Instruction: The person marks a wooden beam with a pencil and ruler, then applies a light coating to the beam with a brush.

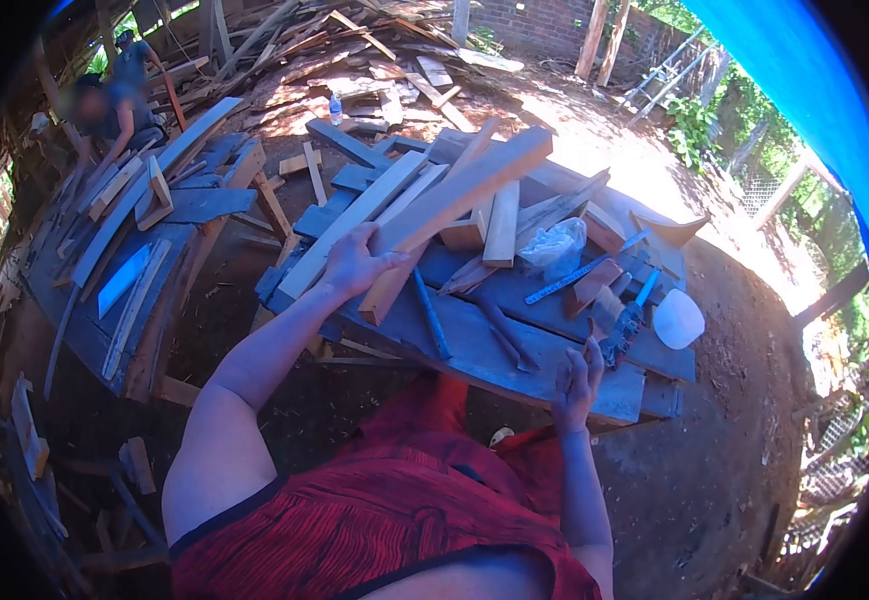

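Note:
My left hand [354, 262] is closed around the near end of a thick wooden beam [469, 190], its thumb along the beam's side. The beam slants up and away to the right, over other boards on the workbench [574, 372]. Beneath it a narrower wooden piece [386, 292] points towards me. At the bench's front edge my right hand [576, 388] is raised, its fingers spread and holding nothing. Close to it lie a dark angled tool [502, 332], a bluish rod [431, 315] and a dark bristly object [622, 342]. Behind these are small wood blocks [591, 287].
A clear plastic bag [554, 247], a blue strip [566, 279] and a white container [677, 320] sit on the bench's right side. Another plank-laden bench [179, 240] stands left, with people [119, 105] beyond it. Scrap wood [354, 50] is heaped at the back.

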Available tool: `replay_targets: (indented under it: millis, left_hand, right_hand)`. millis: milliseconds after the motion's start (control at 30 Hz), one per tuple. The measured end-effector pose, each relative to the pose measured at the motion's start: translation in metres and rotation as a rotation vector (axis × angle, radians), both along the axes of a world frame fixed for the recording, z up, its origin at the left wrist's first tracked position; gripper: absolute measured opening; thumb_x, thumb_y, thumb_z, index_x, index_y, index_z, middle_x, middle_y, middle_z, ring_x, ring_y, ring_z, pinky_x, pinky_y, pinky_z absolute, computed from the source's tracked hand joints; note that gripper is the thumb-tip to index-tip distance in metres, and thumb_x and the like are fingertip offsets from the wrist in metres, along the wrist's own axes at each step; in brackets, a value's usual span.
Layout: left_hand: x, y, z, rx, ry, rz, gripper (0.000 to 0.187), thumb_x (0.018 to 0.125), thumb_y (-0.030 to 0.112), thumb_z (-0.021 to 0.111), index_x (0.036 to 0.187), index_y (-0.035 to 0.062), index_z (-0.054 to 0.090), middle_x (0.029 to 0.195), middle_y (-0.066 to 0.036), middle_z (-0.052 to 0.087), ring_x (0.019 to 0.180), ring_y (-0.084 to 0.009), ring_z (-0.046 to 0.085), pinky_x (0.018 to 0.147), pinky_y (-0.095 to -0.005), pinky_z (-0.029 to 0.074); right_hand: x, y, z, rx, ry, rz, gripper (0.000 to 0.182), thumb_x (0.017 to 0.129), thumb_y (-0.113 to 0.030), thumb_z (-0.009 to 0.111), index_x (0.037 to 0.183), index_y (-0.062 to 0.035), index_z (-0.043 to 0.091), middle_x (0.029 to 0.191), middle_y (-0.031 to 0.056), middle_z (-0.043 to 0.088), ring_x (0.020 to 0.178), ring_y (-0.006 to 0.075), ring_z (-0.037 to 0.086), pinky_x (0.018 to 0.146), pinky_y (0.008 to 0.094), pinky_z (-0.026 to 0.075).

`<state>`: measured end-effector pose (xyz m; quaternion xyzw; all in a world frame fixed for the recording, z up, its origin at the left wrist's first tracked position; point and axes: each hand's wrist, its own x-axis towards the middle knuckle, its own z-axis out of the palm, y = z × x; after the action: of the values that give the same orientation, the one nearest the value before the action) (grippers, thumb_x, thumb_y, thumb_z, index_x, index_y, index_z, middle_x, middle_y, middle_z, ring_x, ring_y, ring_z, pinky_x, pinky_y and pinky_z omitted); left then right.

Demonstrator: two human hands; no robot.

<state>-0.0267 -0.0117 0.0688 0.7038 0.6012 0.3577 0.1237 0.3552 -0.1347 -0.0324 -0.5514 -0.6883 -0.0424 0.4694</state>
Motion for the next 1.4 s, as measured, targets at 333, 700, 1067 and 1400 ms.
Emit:
replay_targets:
  millis: [333, 700, 1067, 1400]
  left_hand:
    - [-0.029, 0.041, -0.040, -0.350, -0.211, 0.251, 0.067, 0.066, 0.041, 0.078, 0.110, -0.0056, 0.060, 0.105, -0.022, 0.064, 0.097, -0.0318, 0.063, 0.086, -0.0359, 0.046]
    - [-0.048, 0.048, -0.024, -0.407, 0.359, 0.246, 0.068, 0.083, 0.058, 0.055, 0.130, 0.0090, 0.050, 0.132, -0.016, 0.046, 0.135, -0.0321, 0.030, 0.105, -0.0423, 0.033]
    - [-0.118, 0.035, -0.066, -0.454, 0.207, 0.243, 0.084, 0.077, 0.061, 0.062, 0.133, 0.0008, 0.043, 0.126, -0.023, 0.054, 0.118, -0.0351, 0.052, 0.099, -0.0414, 0.041]
    - [-0.113, 0.014, -0.045, -0.392, 0.204, 0.314, 0.074, 0.072, 0.060, 0.068, 0.114, 0.0003, 0.060, 0.105, -0.019, 0.065, 0.100, -0.0327, 0.062, 0.089, -0.0418, 0.047]
  right_hand:
    - [-0.003, 0.001, -0.019, -0.054, -0.052, -0.043, 0.027, 0.085, -0.006, 0.060, 0.112, -0.0054, 0.058, 0.134, 0.0209, 0.043, 0.122, 0.0397, 0.043, 0.103, 0.0477, 0.034]
    - [-0.007, 0.008, -0.016, -0.102, -0.102, -0.084, 0.029, 0.085, -0.008, 0.059, 0.114, -0.0052, 0.057, 0.136, 0.0207, 0.042, 0.125, 0.0392, 0.041, 0.105, 0.0511, 0.030]
    - [-0.008, 0.011, -0.018, -0.106, -0.119, -0.076, 0.029, 0.084, -0.007, 0.061, 0.112, -0.0037, 0.057, 0.134, 0.0207, 0.043, 0.121, 0.0405, 0.043, 0.100, 0.0484, 0.036]
    - [-0.007, 0.003, -0.017, -0.101, -0.143, -0.080, 0.024, 0.084, -0.004, 0.059, 0.108, -0.0016, 0.057, 0.132, 0.0223, 0.044, 0.117, 0.0398, 0.045, 0.096, 0.0464, 0.039]
